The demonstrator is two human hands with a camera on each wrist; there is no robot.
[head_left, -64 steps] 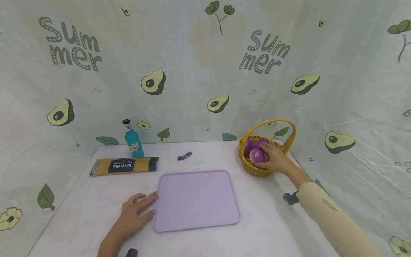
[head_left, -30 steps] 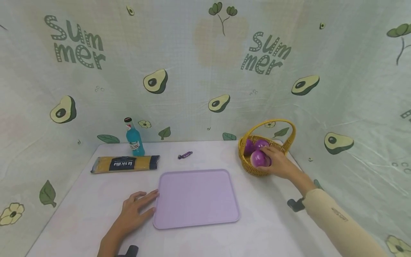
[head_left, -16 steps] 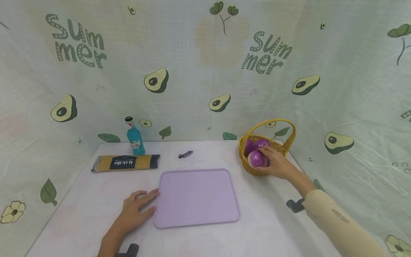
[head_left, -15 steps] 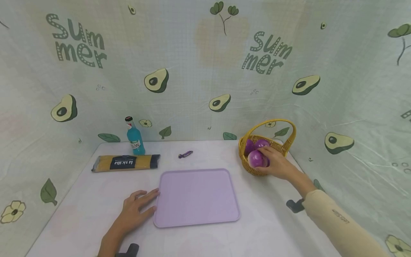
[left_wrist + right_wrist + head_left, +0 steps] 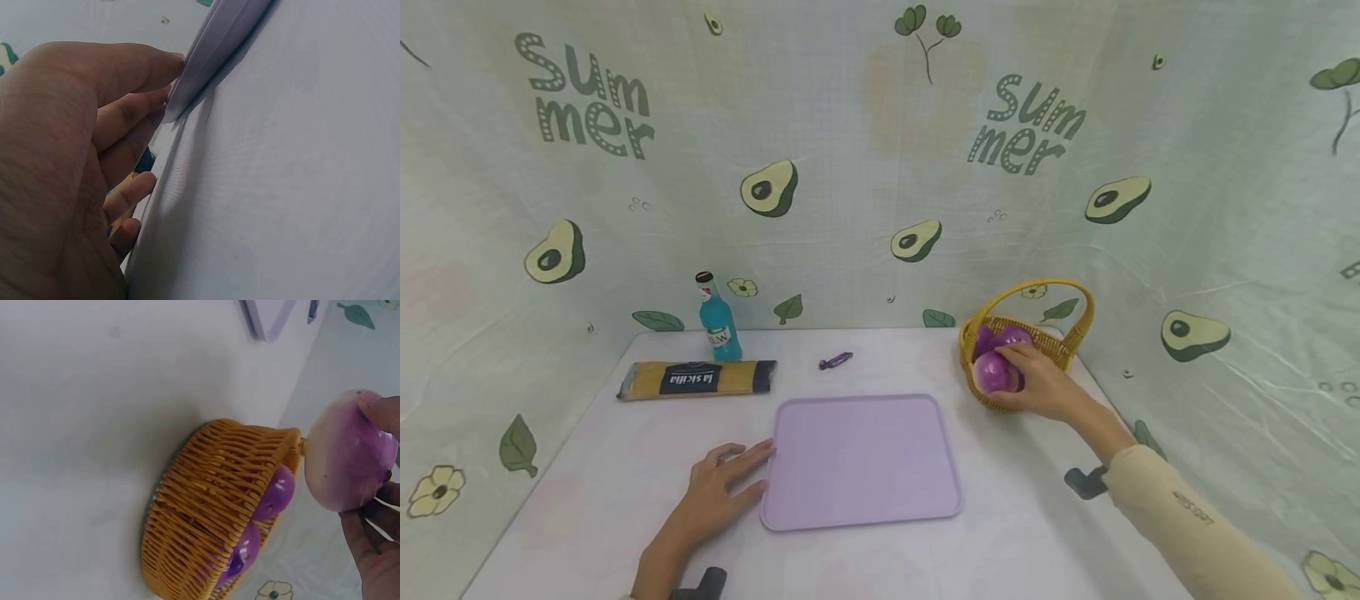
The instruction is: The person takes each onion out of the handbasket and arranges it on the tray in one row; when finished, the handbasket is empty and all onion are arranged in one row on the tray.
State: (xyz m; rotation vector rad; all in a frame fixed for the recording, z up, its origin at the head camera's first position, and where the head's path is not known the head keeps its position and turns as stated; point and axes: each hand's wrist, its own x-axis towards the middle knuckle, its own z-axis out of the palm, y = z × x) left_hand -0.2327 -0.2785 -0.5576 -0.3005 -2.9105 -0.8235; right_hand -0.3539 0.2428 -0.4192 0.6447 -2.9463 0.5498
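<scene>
My right hand (image 5: 1037,383) holds a round, shiny purple-and-white vegetable (image 5: 342,453), its thumb on one side and fingers on the other. In the right wrist view the vegetable is above the rim of the yellow wicker basket (image 5: 187,512). Inside the basket sit more purple pieces (image 5: 276,490), partly hidden by the weave. On the left, my left hand (image 5: 711,496) lies with fingers spread, its thumb and index fingertips at the left edge of the lilac tray (image 5: 861,462). In the left wrist view those fingertips touch the tray's rim (image 5: 200,69).
Back left, a blue bottle (image 5: 718,325) stands upright behind a long pack of pasta (image 5: 696,379). A small purple wrapped candy (image 5: 835,360) lies behind the tray. A patterned cloth (image 5: 850,108) hangs behind the white table (image 5: 1015,517); the basket's tall handle (image 5: 1037,283) arches up.
My right hand has taken the purple-and-white vegetable up from the other pieces and shifted it slightly left over the basket's front rim. The left hand stays at the tray.
</scene>
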